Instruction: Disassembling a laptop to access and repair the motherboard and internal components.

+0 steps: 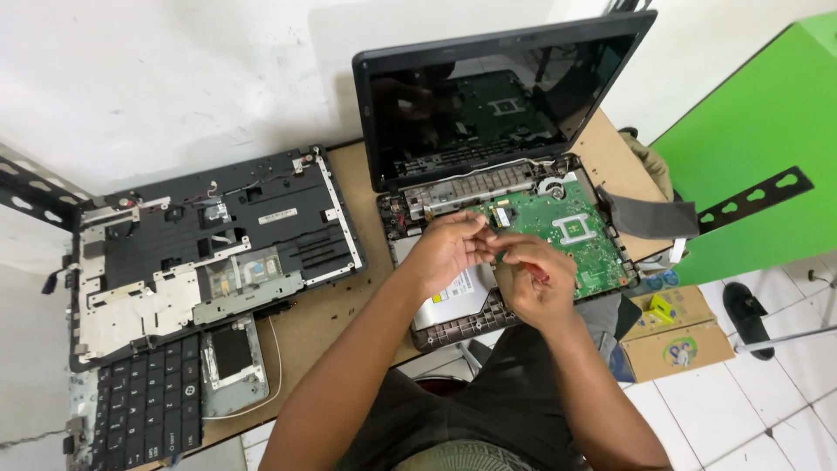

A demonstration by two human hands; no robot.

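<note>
Against a white wall, the brown worktop (318, 318) carries a keyboard (144, 406) and an upturned laptop cover (209, 249). Further right, the left hand (449, 249) and right hand (536, 279) meet over the opened laptop's green board (571, 231); each grip pinched shut, contents too small to tell. Cardboard box (676, 336) on the tiled floor, green panel (758, 148) beyond.

Two hands are in view, the left hand (449, 249) and the right hand (536, 279), both over one opened laptop (514, 148) with one green circuit board (571, 231) and one silver disc drive (458, 292); one worktop (327, 314) carries it; one upturned laptop cover (209, 249); one black keyboard (144, 406); one small metal-framed part (231, 362); one cardboard box (676, 336) on the floor; one black shoe (745, 314).
</note>
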